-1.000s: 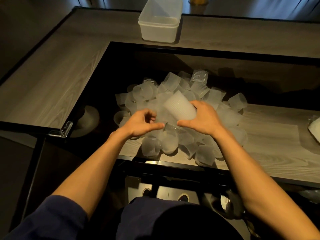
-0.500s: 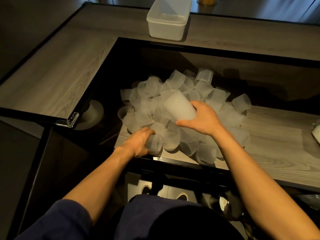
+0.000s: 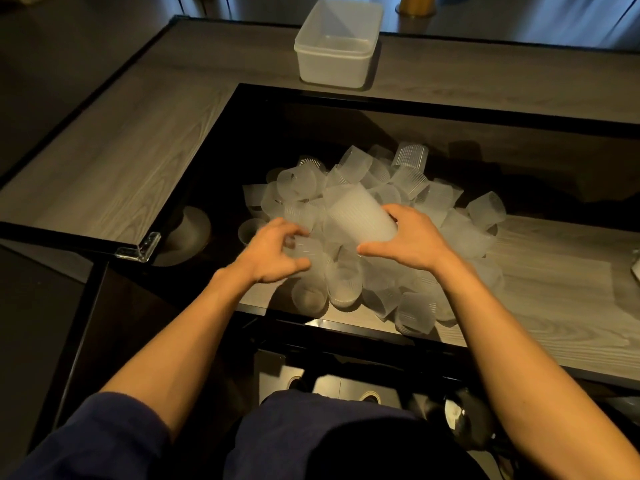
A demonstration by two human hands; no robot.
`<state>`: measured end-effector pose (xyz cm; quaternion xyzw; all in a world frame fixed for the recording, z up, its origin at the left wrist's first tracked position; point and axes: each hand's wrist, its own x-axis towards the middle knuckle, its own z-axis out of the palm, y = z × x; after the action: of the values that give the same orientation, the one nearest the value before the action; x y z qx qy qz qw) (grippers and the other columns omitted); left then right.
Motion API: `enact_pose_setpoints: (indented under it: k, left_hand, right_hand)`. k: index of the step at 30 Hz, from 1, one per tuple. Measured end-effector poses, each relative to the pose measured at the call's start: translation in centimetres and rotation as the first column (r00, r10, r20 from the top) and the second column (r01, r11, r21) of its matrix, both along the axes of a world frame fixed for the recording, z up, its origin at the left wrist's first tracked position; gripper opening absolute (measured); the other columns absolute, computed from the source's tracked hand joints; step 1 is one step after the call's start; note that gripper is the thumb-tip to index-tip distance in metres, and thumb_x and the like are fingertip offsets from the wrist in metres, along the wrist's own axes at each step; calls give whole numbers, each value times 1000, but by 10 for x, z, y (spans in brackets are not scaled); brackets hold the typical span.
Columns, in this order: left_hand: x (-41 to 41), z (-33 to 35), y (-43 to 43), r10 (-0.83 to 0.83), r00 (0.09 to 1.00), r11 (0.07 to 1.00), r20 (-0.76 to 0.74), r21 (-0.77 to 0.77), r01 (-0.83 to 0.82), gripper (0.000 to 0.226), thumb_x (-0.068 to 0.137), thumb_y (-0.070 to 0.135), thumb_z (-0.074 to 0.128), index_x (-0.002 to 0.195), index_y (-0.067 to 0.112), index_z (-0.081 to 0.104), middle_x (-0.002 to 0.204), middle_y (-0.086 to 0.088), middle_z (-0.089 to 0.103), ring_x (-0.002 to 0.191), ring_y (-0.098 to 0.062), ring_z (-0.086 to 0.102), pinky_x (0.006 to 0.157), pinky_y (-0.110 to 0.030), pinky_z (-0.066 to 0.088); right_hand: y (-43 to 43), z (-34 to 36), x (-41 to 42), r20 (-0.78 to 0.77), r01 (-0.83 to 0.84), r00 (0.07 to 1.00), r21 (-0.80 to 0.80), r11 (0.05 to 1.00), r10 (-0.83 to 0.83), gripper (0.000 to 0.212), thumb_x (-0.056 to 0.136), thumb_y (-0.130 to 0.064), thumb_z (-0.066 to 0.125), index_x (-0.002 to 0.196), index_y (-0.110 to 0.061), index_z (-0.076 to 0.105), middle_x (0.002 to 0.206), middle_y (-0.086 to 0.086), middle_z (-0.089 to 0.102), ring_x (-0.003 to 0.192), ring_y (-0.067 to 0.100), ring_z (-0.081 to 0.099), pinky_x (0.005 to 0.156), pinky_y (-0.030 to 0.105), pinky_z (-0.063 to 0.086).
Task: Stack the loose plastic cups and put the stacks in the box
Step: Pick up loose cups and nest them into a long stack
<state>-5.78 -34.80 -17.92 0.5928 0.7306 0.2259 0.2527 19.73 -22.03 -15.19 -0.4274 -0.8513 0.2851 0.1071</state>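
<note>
A heap of several loose frosted plastic cups (image 3: 408,181) lies on the dark glass table top in front of me. My right hand (image 3: 412,239) grips a stack of nested cups (image 3: 360,216) that tilts up and to the left over the heap. My left hand (image 3: 273,252), slightly blurred, is closed around a single ribbed cup (image 3: 304,247) just left of the stack's open end. The translucent plastic box (image 3: 337,46) stands with its mouth up on the wooden ledge at the far side, well beyond the heap.
The table (image 3: 114,161) has a wooden border around a dark glass inset, with a metal corner clip (image 3: 142,245) at the near left. A pale wooden surface (image 3: 554,285) spreads to the right of the heap. My dark-clothed lap fills the bottom of the view.
My left hand dropped to the near edge of the heap, closed on a single cup and has lifted it up toward the stack. My right hand has kept the stack nearly still.
</note>
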Motion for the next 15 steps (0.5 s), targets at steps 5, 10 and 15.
enact_pose_setpoints:
  k: [5, 10, 15]
  left_hand:
    - [-15, 16, 12, 261, 822, 931, 507, 92, -353, 53, 68, 32, 78, 118, 24, 62, 115, -5, 63, 104, -20, 64, 72, -34, 55]
    - [-9, 27, 20, 209, 730, 937, 651, 81, -341, 37, 84, 25, 79, 119, 26, 65, 122, -5, 64, 115, -24, 63, 83, -46, 59]
    - [1, 30, 31, 176, 781, 955, 599, 87, -283, 53, 83, 30, 80, 133, 23, 62, 124, 1, 61, 119, -20, 59, 92, -50, 57]
  right_hand:
    - [2, 0, -3, 85, -57, 995, -5, 998, 57, 92, 54, -78, 70, 131, -28, 57, 117, -7, 59, 104, 17, 55, 84, 39, 53]
    - [4, 3, -9, 153, -137, 979, -2, 991, 136, 86, 48, -76, 69, 126, -44, 55, 113, -9, 57, 106, 18, 51, 88, 49, 51]
    - [9, 6, -13, 176, -139, 975, 2, 990, 136, 80, 56, -66, 80, 128, -44, 55, 115, -8, 55, 108, 17, 48, 91, 48, 47]
